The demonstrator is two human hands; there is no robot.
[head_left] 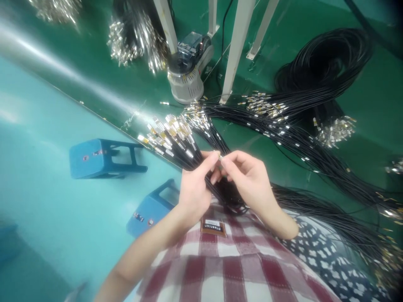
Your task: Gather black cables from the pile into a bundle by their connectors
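Observation:
My left hand (197,186) is wrapped round a bundle of black cables (179,155). Their shiny metal connectors (171,130) fan out towards the upper left, some with yellowish parts. Fingertips of my right hand (250,182) pinch a small connector (220,157) on one cable, right against my left thumb. Most of that piece is hidden by my fingers. Below my hands the bundle curves in a dark loop close to the checked apron (239,247).
A grey round-based machine (187,82) stands on the green table (245,138) beside white metal legs (237,46). More black cables (315,147) and a large coil (327,63) lie to the right. Blue stools (90,158) stand on the floor at left.

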